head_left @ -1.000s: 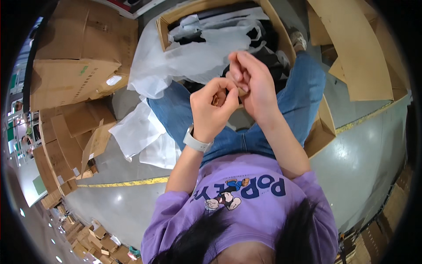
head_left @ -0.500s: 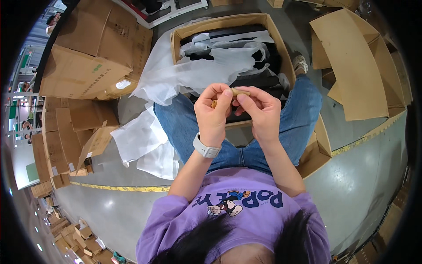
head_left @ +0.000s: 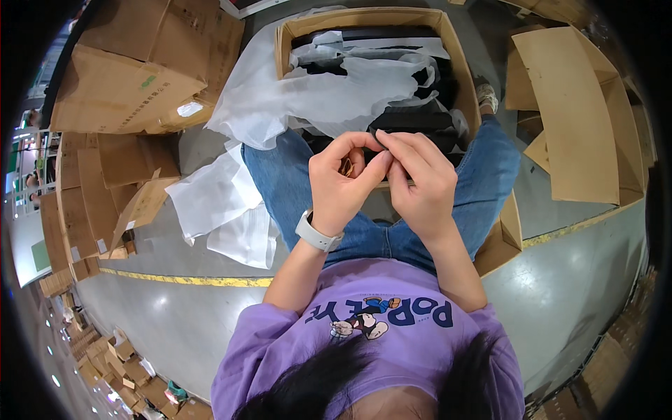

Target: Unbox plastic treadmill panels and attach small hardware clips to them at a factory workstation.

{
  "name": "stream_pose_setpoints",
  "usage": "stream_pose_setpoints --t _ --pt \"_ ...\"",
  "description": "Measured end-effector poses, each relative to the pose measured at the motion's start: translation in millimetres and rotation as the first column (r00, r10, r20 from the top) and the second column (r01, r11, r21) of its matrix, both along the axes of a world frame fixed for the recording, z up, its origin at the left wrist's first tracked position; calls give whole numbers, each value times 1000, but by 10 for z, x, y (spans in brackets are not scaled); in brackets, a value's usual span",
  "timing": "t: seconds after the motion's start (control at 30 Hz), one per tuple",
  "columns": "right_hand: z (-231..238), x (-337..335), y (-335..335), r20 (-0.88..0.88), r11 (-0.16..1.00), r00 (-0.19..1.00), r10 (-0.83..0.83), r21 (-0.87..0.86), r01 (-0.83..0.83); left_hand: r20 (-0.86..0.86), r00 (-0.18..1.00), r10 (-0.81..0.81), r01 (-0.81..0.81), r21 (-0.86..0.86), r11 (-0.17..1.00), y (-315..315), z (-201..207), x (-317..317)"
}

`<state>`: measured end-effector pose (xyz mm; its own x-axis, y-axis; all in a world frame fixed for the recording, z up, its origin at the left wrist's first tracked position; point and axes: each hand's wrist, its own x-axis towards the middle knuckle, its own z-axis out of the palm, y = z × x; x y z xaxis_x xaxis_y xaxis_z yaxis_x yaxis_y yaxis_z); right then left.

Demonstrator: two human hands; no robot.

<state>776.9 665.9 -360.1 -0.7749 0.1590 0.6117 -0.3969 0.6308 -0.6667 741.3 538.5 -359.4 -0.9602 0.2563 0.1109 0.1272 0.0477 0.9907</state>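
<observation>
My left hand (head_left: 337,183), with a pale watch on its wrist, is closed, and a small crumpled brown-tan piece (head_left: 346,167) shows inside its curled fingers. My right hand (head_left: 425,180) is closed in a pinch, its fingertips meeting those of the left. A small dark sliver shows between the fingertips; its kind cannot be made out. Both hands are above the near edge of an open cardboard box (head_left: 458,66). Inside the box lie several black items (head_left: 416,120), partly covered by white translucent wrapping sheets (head_left: 336,94).
More white sheets (head_left: 210,199) lie on the floor to the left. Large cartons (head_left: 126,91) and opened boxes (head_left: 105,199) stand farther left. An open carton (head_left: 570,105) stands at the right, and a cardboard flap (head_left: 504,234) is beside my right leg. A yellow line (head_left: 189,281) crosses the floor.
The tan piece that was between my fingertips no longer shows there; a dark sliver does. My right fingers have turned over toward the left fingertips. The view has shifted slightly.
</observation>
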Motion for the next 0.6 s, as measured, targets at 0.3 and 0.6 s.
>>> stream_pose_setpoints --t 0.3,0.6 --pt "-69 -60 -54 26 997 1000 4 76 -6 -52 998 27 -29 -36 999 -73 -108 -37" --pt "-67 -50 -34 172 986 982 74 -159 -47 23 1000 -18 18 26 1000 -86 -174 -76"
